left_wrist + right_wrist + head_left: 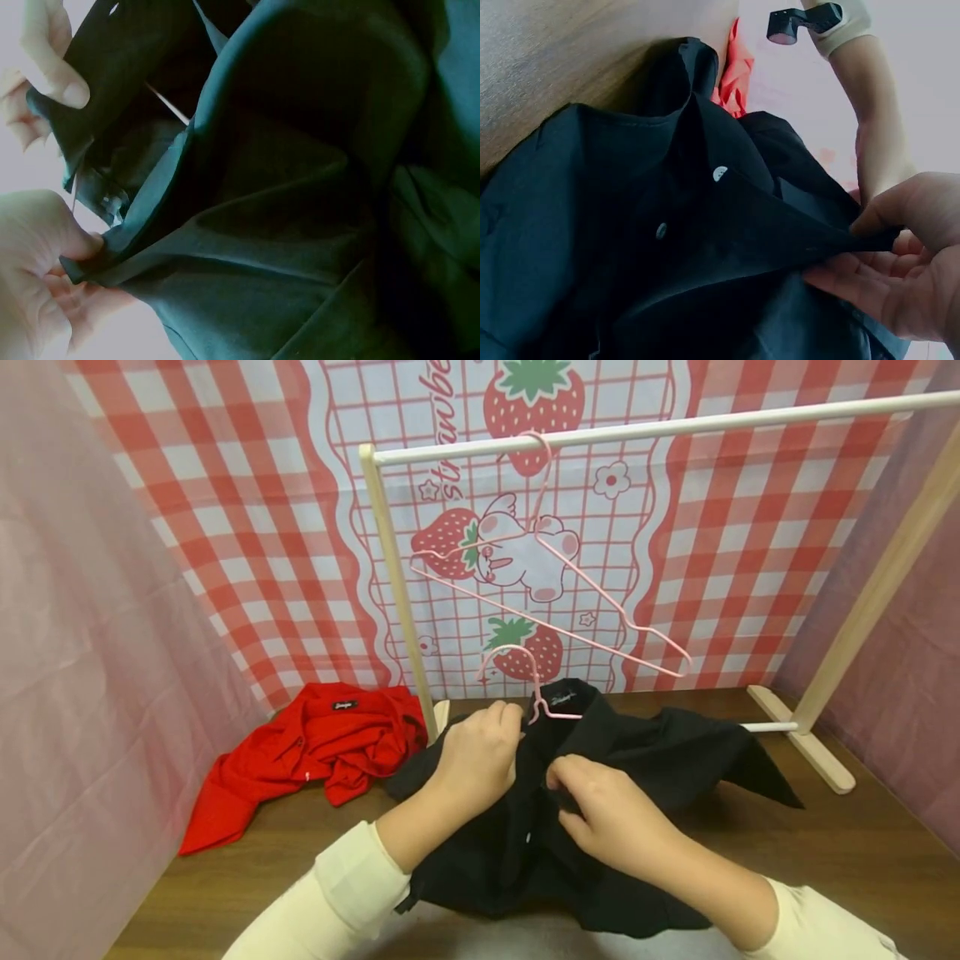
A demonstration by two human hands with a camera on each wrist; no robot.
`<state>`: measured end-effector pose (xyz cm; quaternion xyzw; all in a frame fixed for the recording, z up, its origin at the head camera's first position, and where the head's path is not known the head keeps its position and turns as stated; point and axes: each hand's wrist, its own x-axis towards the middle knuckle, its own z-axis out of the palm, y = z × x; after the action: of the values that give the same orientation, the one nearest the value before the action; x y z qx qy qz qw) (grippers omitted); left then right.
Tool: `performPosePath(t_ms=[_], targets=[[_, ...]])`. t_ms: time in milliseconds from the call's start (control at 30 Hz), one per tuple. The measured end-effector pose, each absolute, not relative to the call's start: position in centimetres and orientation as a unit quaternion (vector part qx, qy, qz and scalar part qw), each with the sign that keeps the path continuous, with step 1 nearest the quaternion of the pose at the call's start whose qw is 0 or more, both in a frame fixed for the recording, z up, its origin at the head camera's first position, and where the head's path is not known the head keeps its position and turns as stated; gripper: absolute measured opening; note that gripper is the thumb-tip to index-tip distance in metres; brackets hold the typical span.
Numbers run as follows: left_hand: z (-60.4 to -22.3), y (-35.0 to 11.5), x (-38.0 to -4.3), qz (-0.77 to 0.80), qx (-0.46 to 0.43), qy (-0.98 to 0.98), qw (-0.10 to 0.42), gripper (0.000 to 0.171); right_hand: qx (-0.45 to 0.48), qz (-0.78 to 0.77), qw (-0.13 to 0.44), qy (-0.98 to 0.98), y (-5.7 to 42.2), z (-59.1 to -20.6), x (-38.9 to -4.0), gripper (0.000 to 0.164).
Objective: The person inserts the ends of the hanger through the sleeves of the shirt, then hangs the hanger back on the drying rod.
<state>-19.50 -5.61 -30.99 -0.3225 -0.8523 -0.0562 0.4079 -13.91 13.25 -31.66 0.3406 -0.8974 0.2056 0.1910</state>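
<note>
A black shirt [517,843] with pale buttons [720,174] is spread on the table, its collar [577,693] towards the back. Out of the neck opening rises the hook of a pink hanger [537,681]; most of its frame is hidden by cloth. My left hand [483,752] pinches one edge of the shirt near the neck, thumb on top in the left wrist view. With my right hand [611,810] I pinch the opposite front edge, drawn to a point between thumb and fingers [847,281] in the right wrist view.
A crumpled red shirt [322,743] lies at the left. Behind stands a rack with wooden posts [401,593] and a white rail [675,427], from which another pink hanger [585,581] hangs. Checked strawberry cloth [750,527] backs the table [225,902].
</note>
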Motion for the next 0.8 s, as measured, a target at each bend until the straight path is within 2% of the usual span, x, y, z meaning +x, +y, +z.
performPosePath(t_ms=[100, 200, 267, 400, 500, 567, 667, 800], targets=[[-31.0, -6.2, -19.7, -0.065, -0.315, -0.855, 0.406, 0.018, 0.328, 0.203, 0.194, -0.902, 14.0, -31.4, -13.7, 0.034], [-31.1, -7.0, -19.9, -0.077, -0.302, -0.861, 0.403, 0.020, 0.320, 0.205, 0.228, -0.897, 15.4, -30.9, -13.5, 0.037], [-31.2, -7.5, -20.1, -0.087, -0.293, -0.865, 0.399, 0.020, 0.319, 0.202, 0.272, -0.885, 16.6, -30.5, -13.6, 0.036], [-31.6, -8.5, -20.4, -0.100, -0.279, -0.871, 0.391, 0.021, 0.287, 0.171, 0.400, -0.854, 19.5, -29.7, -14.3, 0.043], [-31.9, -9.1, -20.4, -0.112, -0.276, -0.871, 0.391, 0.021, 0.236, 0.159, 0.455, -0.844, 21.8, -29.3, -15.0, 0.032], [-32.1, -9.4, -20.5, -0.120, -0.276, -0.869, 0.393, 0.021, 0.204, 0.165, 0.447, -0.855, 23.1, -29.2, -15.2, 0.033], [-32.4, -9.8, -20.6, -0.133, -0.274, -0.864, 0.400, 0.020, 0.167, 0.177, 0.398, -0.884, 24.5, -29.2, -15.4, 0.042], [-32.5, -10.3, -20.7, -0.144, -0.266, -0.863, 0.405, 0.020, 0.149, 0.186, 0.370, -0.898, 25.7, -29.7, -15.5, 0.031]])
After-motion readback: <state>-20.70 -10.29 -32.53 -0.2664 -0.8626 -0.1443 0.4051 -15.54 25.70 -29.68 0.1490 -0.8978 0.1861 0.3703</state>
